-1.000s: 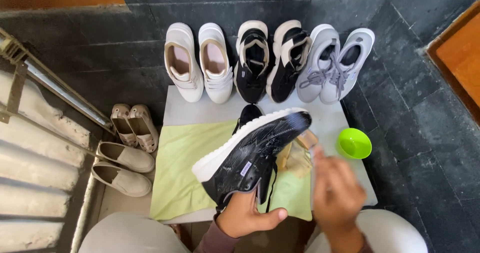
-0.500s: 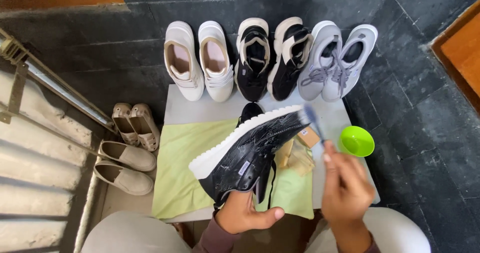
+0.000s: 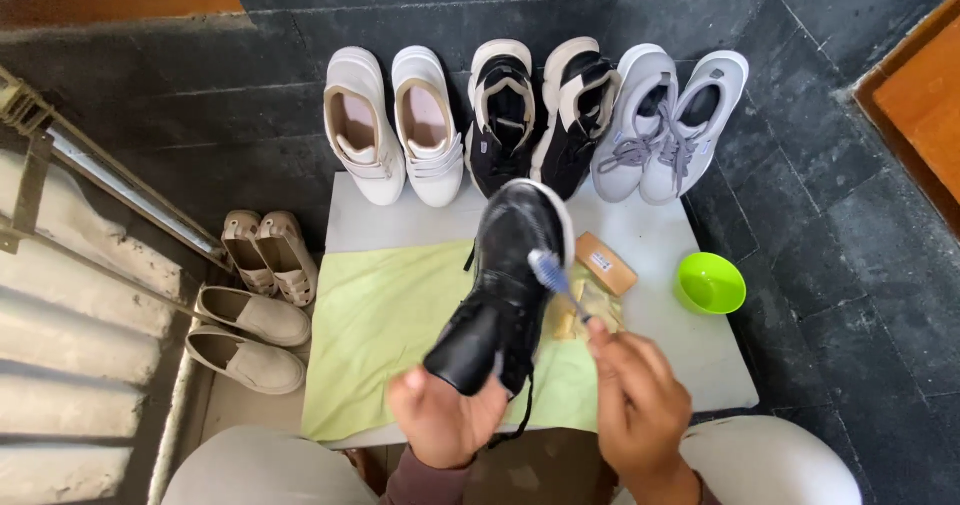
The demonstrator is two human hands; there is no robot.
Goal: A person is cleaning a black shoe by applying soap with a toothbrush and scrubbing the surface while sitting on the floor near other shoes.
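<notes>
Fingers of left hand (image 3: 445,420) wrapped around heel of black shoe (image 3: 505,290), held tilted above green cloth (image 3: 385,310) on surface (image 3: 655,240). Right hand (image 3: 640,405) fingers pinched on toothbrush (image 3: 560,283), bristles against shoe's side. Green bowl (image 3: 710,283) sits right; brown block (image 3: 605,263) just beside shoe.

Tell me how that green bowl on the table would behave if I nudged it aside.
The green bowl looks like thin plastic, so probably light and apt to slide on the smooth white table. It sits near the right edge, so a hard push could send it off. Its rounded shape suggests it might rock; whether it holds liquid isn't clear.
</notes>
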